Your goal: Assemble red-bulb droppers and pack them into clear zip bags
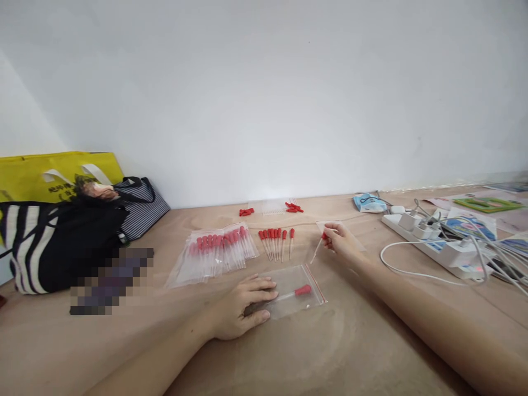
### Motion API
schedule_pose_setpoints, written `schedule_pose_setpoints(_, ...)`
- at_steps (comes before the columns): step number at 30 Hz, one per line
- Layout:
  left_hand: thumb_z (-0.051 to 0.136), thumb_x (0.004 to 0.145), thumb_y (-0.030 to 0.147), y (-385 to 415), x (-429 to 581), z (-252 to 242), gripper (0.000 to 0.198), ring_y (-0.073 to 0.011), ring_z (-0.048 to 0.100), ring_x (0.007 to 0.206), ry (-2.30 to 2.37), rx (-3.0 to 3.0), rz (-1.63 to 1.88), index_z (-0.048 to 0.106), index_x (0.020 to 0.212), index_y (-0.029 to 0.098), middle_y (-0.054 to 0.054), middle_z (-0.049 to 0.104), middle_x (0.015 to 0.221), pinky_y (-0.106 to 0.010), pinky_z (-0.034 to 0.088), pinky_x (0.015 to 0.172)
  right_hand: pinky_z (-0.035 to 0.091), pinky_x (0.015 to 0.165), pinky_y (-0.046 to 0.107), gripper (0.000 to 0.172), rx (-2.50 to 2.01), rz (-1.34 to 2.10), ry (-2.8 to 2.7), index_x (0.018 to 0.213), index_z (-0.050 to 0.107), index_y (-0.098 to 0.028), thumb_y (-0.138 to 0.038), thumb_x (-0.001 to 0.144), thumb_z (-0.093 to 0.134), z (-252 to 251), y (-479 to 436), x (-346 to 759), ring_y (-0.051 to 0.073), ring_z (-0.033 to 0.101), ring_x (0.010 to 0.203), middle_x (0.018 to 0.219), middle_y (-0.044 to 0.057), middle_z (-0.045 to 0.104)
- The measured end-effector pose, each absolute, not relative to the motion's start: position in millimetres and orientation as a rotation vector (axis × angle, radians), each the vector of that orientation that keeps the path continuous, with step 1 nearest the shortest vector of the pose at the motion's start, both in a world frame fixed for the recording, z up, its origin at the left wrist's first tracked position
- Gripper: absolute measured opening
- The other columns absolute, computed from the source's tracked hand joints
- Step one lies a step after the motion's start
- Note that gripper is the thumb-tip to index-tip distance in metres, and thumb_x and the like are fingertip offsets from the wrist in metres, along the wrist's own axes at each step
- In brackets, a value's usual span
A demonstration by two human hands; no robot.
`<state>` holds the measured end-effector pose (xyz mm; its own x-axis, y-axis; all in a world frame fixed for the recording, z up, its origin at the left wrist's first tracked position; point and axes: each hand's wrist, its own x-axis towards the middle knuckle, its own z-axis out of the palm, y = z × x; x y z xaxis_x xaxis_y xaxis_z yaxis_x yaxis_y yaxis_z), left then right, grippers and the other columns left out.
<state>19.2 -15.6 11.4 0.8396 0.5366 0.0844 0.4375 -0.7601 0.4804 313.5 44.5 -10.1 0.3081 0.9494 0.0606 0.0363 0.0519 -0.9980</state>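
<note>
My left hand lies with fingers spread on the closed end of a clear zip bag. Inside that bag is one glass dropper with a red rubber bulb. Farther right, my right hand pinches another dropper by its red bulb, its glass tube slanting down to the left. Under and behind that hand lies a second clear bag. Beyond the left hand rests a row of loose droppers, bulbs pointing away. To their left, several bagged droppers overlap in a pile.
By the wall are loose red bulbs, more bulbs and glass tubes. At right lie a blue mask pack and a power strip with white cables. Bags, including a yellow one, stand at left.
</note>
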Motion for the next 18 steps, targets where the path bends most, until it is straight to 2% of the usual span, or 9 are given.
schedule_pose_setpoints(6,0.048,0.083,0.034,-16,19,11,0.038,-0.0215,0.036,0.121,0.754,2.579,0.282,0.047,0.120,0.028,-0.003,0.044,0.129,-0.044,0.025,0.102,0.042,0.044,0.022,0.030,-1.220,0.860,-0.949,0.087,0.046,-0.020,-0.042,0.068,0.055,-23,7,324,0.008,0.050,0.047,0.062,-0.003,0.052)
schedule_pose_setpoints(14,0.047,0.083,0.033,-17,20,12,0.037,-0.0216,0.036,0.120,0.748,2.587,0.277,0.047,0.120,0.027,-0.003,0.044,0.129,-0.041,0.026,0.101,0.045,0.047,0.023,0.031,-1.145,1.036,-0.843,0.082,0.043,-0.020,-0.040,0.065,0.059,-20,-2,296,0.008,0.052,0.047,0.060,-0.004,0.052)
schedule_pose_setpoints(18,0.048,0.082,0.033,-19,21,13,0.047,-0.0226,0.034,0.121,0.792,2.578,0.296,0.036,0.127,0.027,-0.003,0.041,0.131,-0.043,0.026,0.101,0.046,0.048,0.023,0.036,-1.103,1.173,-0.901,0.081,0.042,-0.020,-0.042,0.062,0.063,-16,-14,286,0.009,0.054,0.049,0.062,-0.004,0.055)
